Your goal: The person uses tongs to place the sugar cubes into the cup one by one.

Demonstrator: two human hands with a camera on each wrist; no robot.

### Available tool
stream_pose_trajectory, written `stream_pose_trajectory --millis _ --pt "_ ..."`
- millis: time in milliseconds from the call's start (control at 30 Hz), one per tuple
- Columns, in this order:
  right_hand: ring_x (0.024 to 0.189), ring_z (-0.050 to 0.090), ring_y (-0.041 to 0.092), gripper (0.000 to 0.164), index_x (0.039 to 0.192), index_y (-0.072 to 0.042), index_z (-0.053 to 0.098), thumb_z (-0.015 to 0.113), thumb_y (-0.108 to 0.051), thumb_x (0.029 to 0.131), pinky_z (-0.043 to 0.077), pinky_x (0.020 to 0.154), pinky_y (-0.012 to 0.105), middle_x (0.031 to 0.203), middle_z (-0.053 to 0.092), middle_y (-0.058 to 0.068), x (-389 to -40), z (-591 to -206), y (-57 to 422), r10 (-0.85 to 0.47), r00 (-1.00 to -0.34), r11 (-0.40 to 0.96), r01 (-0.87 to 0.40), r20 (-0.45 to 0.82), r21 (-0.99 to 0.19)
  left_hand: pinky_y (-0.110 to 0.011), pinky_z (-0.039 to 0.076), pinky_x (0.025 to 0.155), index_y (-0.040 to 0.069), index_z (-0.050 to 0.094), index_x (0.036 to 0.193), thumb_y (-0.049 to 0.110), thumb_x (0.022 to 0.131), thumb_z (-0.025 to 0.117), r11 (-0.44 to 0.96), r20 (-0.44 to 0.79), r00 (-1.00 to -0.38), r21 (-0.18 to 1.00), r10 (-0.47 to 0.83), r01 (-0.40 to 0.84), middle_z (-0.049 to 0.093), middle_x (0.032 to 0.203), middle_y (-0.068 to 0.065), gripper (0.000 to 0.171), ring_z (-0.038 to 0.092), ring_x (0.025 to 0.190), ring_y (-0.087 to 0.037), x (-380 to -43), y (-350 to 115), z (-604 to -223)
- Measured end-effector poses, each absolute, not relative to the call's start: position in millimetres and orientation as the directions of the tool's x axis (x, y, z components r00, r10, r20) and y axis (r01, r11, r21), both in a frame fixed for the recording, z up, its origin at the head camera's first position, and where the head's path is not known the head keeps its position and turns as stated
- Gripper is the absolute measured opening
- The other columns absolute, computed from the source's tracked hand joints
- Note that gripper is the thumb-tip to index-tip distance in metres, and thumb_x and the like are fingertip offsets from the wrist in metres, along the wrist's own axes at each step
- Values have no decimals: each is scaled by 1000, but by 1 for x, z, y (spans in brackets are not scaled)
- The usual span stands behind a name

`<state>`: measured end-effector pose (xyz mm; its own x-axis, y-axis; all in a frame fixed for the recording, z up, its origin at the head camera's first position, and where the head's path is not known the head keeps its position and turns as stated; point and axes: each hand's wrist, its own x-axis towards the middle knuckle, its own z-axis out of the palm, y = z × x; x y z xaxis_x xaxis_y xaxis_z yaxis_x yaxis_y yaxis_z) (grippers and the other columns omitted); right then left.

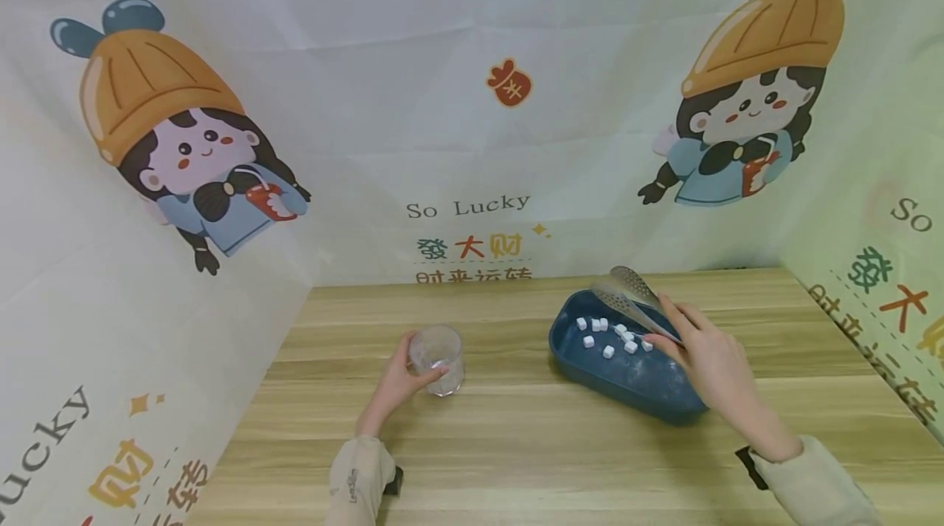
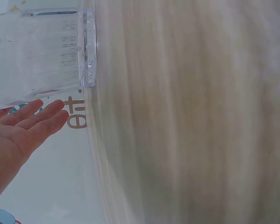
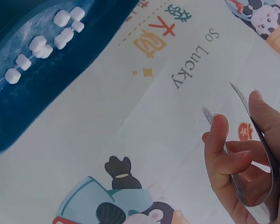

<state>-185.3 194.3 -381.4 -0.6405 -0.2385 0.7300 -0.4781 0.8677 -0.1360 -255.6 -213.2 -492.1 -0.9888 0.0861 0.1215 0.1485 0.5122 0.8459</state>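
While my left hand (image 1: pixel 401 383) holds a clear glass tumbler (image 1: pixel 442 350) upright on the pale wood-grain table (image 1: pixel 479 460), thumb across its near side, my right hand (image 1: pixel 714 362) grips silver metal tongs (image 1: pixel 621 303), perforated tips apart. Tongs are raised by the dark-blue rounded rectangular tray (image 1: pixel 627 395); small white cubes (image 1: pixel 608 352) lie scattered inside it.

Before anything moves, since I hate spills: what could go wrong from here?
Some cubes sit bunched in the tray, so the tongs might catch two or push others aside. The right hand holds the tongs with tips apart, so a poorly squeezed cube could slip. The upright glass, held by the left hand, could tip if bumped.
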Motion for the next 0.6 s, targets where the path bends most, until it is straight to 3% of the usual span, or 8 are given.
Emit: stream_pose_trajectory --millis 100,433,600 --pt "44 52 22 56 119 3 54 62 -34 78 40 37 29 96 62 23 -186 -380 197 -229 -643 868 -474 731 -146 -50 40 97 2 27 134 25 71 74 518 127 -988 841 88 154 41 131 -26 82 43 118 -43 -256 -213 -493" --pt "48 54 22 58 116 5 55 49 -44 85 35 36 24 94 62 22 -192 -381 204 -207 -654 869 -465 728 -171 -51 40 97 1 27 135 24 73 74 519 125 -989 842 80 148 42 131 -27 81 43 118 -44 -257 -214 -493" --pt "53 56 25 55 118 5 54 55 -39 84 35 36 25 96 62 23 -193 -382 208 -184 -698 877 -435 692 -205 -51 39 98 1 27 134 23 72 74 509 128 -988 847 82 152 41 131 -27 81 42 119 -43 -256 -213 -492"
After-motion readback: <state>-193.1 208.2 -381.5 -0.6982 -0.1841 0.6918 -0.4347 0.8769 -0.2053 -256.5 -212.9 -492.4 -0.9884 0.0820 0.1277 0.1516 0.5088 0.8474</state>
